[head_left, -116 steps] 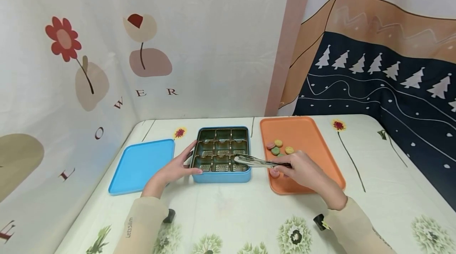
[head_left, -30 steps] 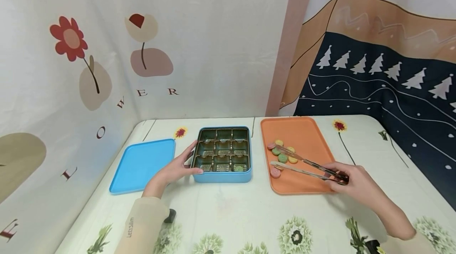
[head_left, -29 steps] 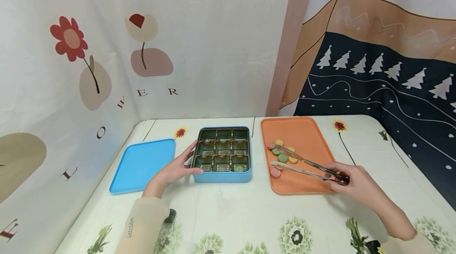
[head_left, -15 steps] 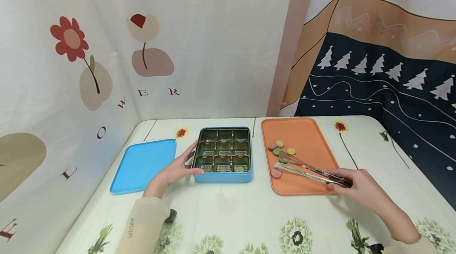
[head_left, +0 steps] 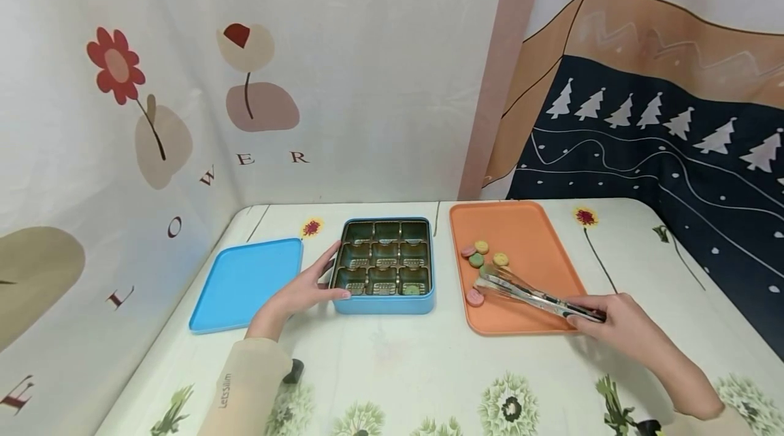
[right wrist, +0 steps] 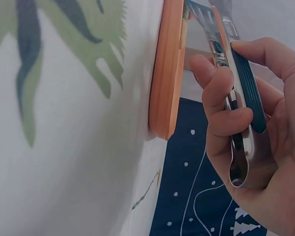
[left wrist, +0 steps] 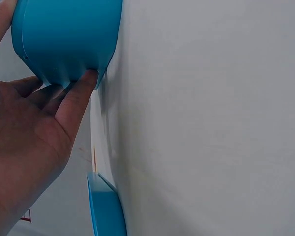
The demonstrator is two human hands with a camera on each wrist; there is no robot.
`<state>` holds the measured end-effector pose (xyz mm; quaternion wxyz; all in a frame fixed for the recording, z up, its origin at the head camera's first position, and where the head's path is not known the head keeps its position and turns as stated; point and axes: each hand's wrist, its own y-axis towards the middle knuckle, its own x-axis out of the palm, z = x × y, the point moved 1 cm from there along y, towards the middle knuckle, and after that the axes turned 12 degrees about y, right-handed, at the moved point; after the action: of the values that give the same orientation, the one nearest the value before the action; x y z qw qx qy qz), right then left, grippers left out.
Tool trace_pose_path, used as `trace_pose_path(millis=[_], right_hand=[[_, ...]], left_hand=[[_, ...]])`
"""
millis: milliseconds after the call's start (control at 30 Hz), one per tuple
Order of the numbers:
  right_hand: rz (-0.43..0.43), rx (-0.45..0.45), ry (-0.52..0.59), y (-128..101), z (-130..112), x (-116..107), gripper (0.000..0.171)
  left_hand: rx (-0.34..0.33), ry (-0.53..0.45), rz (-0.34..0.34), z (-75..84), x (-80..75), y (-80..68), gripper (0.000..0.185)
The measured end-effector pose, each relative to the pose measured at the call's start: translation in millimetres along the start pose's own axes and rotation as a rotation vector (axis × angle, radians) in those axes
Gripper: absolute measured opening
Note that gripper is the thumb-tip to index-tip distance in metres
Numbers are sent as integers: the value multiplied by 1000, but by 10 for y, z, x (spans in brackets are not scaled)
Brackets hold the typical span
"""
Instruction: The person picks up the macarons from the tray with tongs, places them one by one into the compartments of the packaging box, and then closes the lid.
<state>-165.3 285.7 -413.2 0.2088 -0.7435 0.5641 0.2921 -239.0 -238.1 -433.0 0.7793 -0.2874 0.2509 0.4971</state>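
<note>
My right hand (head_left: 627, 330) grips metal tongs (head_left: 539, 298) with dark handles, squeezed nearly together. Their tips are over the small round macarons on the orange tray (head_left: 533, 232). Pink (head_left: 474, 297), green (head_left: 476, 260) and yellow macarons (head_left: 501, 260) lie around the tips; whether one sits between the tips is hard to see. My left hand (head_left: 306, 290) rests against the left side of a blue box (head_left: 382, 305), thumb at its front corner, fairly straight fingers on the blue wall (left wrist: 69, 39). A green macaron (head_left: 412, 290) lies in the front right compartment of its dark divided insert.
A blue lid (head_left: 248, 283) lies flat left of the box. The tray stands to the right, a narrow strip of flowered tablecloth (head_left: 441, 252) between them. A white printed curtain (head_left: 367, 82) hangs behind the table.
A green macaron has come to lie in the box's front right compartment. The right hand moved back right to the tray, spread the tongs, then squeezed their arms together. The left hand stays put.
</note>
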Motion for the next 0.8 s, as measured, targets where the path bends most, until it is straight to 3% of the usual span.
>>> trace_pose_path(millis=[467,800], right_hand=[[-54,45,38,6,12,16,38],[-39,29,17,-26,22,12,34]], left_hand=[[2,-9,4,13,-4,-9,107],[-4,-2,3,10,-2,0,107]])
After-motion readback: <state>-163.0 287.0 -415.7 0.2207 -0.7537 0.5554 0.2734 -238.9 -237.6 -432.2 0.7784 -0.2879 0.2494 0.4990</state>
